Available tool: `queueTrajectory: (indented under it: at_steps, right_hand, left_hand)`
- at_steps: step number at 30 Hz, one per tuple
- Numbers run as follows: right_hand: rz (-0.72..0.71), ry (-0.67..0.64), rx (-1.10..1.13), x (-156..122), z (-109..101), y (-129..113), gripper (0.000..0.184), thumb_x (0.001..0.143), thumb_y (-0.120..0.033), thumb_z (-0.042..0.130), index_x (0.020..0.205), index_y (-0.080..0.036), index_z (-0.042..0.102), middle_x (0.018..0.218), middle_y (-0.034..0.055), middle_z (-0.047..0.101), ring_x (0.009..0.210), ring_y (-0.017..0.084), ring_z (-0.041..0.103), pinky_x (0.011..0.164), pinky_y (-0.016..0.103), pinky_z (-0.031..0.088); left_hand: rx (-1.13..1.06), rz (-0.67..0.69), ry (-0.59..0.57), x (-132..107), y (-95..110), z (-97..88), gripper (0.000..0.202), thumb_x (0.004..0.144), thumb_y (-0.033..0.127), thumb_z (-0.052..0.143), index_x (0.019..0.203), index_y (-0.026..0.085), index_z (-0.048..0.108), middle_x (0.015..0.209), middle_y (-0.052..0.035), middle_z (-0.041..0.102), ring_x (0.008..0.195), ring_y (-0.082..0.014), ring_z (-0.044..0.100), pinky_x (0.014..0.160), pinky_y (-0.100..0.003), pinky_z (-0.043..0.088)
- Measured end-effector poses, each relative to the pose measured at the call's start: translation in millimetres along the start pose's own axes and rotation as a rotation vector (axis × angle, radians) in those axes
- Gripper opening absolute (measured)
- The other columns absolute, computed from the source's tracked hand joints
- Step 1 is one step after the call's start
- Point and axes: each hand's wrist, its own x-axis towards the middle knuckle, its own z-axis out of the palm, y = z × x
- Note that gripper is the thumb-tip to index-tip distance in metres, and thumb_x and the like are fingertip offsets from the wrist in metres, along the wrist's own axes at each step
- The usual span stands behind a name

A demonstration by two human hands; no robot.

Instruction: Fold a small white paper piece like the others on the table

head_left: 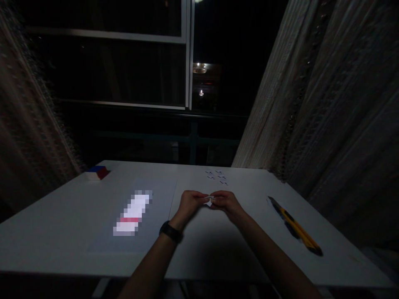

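Both hands meet over the middle of the white table [193, 261], pinching one small white piece of paper [208, 201] between them. My left hand [190, 204], with a dark band on the wrist, is closed on the paper's left side. From the right, my right hand [227, 203] grips the same piece with thumb and fingers. The paper looks bent or folded, though the fingers cover much of it. Just beyond the hands lie several small white pieces with dark marks [221, 177], set out in short rows.
A yellow and black utility knife [296, 228] lies at the right. On the left, a large pale sheet [156, 220] bears a bright pixelated patch [132, 214]. A blue, red and white block [96, 172] sits at the far left. Curtains [264, 99] flank a dark window.
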Motion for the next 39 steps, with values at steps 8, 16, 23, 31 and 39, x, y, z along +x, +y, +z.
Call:
queueTrajectory:
  at_steps: [8,16,23,31,39]
  right_hand:
    - [0.002,0.010,0.038,-1,1,1,0.027,0.046,-0.019,0.078,0.070,-0.013,0.067,0.061,0.0026,0.065,0.056,0.015,0.061,0.060,0.032,0.052]
    - [-0.113,0.058,0.020,3,1,4,0.027,0.048,-0.020,0.078,0.072,-0.013,0.068,0.060,0.0019,0.065,0.056,0.013,0.060,0.061,0.029,0.051]
    - [-0.061,-0.022,0.068,-1,-1,-1,0.028,0.047,-0.018,0.078,0.074,-0.015,0.067,0.063,0.0007,0.065,0.058,0.013,0.061,0.062,0.030,0.052]
    - [-0.088,-0.056,0.012,1,-3,0,0.026,0.049,-0.019,0.078,0.073,-0.014,0.068,0.065,0.0037,0.068,0.059,0.015,0.063,0.061,0.030,0.052]
    - [-0.161,-0.001,-0.056,2,-3,0,0.026,0.048,-0.021,0.079,0.071,-0.014,0.069,0.061,0.0031,0.067,0.055,0.014,0.062,0.057,0.026,0.050]
  left_hand:
    - [0.000,0.018,-0.011,-3,6,-0.2,0.020,0.049,0.027,0.074,0.063,0.013,0.071,0.062,-0.0075,0.067,0.059,-0.0180,0.059,0.058,-0.027,0.044]
    - [0.028,0.062,-0.037,-2,5,0.2,0.024,0.057,0.030,0.070,0.074,0.014,0.071,0.074,-0.0096,0.069,0.070,-0.0215,0.062,0.066,-0.031,0.046]
    - [0.059,0.062,-0.029,-2,9,0.7,0.022,0.056,0.031,0.070,0.070,0.014,0.071,0.071,-0.0095,0.069,0.069,-0.0216,0.062,0.065,-0.030,0.047]
    - [0.090,0.086,-0.072,-4,13,-0.2,0.022,0.058,0.029,0.069,0.072,0.012,0.071,0.072,-0.0091,0.069,0.067,-0.0200,0.063,0.063,-0.027,0.048]
    - [0.137,0.156,-0.053,-4,8,-0.1,0.021,0.062,0.030,0.067,0.075,0.014,0.071,0.074,-0.0081,0.070,0.070,-0.0198,0.064,0.066,-0.027,0.048]
